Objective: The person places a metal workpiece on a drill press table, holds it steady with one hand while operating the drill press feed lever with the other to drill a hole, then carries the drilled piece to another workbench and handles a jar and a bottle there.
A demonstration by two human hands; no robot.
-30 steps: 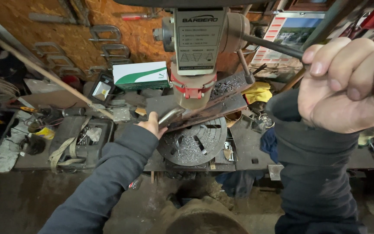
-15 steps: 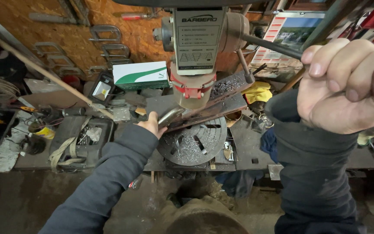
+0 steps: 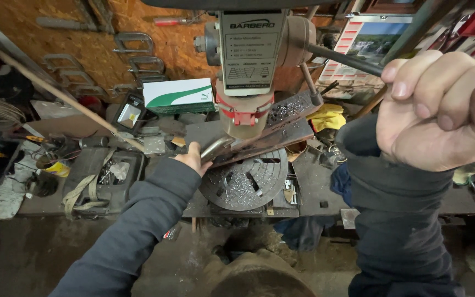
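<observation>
Under the big drill press (image 3: 251, 60), a flat rusty metal plate (image 3: 259, 137) lies tilted on the round slotted table (image 3: 246, 181). The left hand (image 3: 192, 158) rests at the near left edge of the plate. Its fingers (image 3: 195, 148) are curled a little and touch the plate's edge and a shiny metal piece (image 3: 215, 148) that sits just beside them. How tightly the hand grips cannot be told.

The right hand (image 3: 441, 110) is up high on the right, very near the camera. It is closed in a tight fist around the dark feed handle (image 3: 344, 59), a rod that sticks out from the right side of the drill press.

Silver metal curls (image 3: 284, 110) lie on the far right part of the plate. More curls lie in the slots of the round table. The plate hangs over the round table's edge on the left and on the right.

To the left of the press, the bench (image 3: 314, 181) is crowded. A black tray (image 3: 105, 176) with a tan strap (image 3: 81, 190) sits well apart from the left hand. A green and white box (image 3: 178, 95) stands at the far side, against the orange board wall (image 3: 83, 33). A yellow rag (image 3: 328, 116) lies to the right of the plate. A long wooden stick (image 3: 56, 93) leans across the left side. Between the two dark sleeves is open room down to the floor (image 3: 39, 258).
</observation>
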